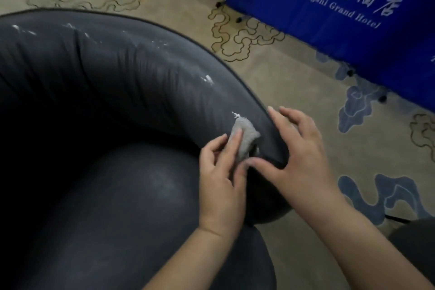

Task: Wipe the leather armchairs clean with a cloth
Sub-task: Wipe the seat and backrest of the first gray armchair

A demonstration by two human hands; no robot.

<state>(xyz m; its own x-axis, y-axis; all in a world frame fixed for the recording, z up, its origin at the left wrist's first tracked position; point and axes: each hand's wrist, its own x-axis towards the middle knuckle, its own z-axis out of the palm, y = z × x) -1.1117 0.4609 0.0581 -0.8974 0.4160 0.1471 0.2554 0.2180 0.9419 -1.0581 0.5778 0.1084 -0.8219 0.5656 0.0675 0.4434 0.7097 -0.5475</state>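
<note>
A: Where is the cloth (244,140) just now?

B: On the inner slope of the armchair (106,92), low on the rolled arm and just above the seat cushion (131,207). The left hand (221,172) presses it against the leather with long, nearly straight fingers laid over it. I'd judge it is folded small so the pressure lands on one spot.

A: Which spot?

B: A white fleck (236,115) sits on the armchair right at the cloth's upper edge. That looks like the target.

A: And the right hand (299,153)?

B: It rests on the armchair's arm just beside the cloth, fingers spread and loose, gripping nothing. The thumb lies near the left fingertips, the other fingers reach over the piped outer edge. My guess is that it steadies the soft padding so the leather does not give under the rubbing.

A: More to clean?

B: Yes. More white specks (208,79) lie farther up the armchair's curved rim, and a scatter along its back, well away from the cloth.

A: Anything in the way?

B: Not on the armchair. Beyond its outer edge lies patterned carpet (294,73), then a blue banner (353,7) with hotel lettering, whose dark feet stand apart from the chair. The crease between arm and seat is in deep shadow; I cannot tell what lies there.
</note>
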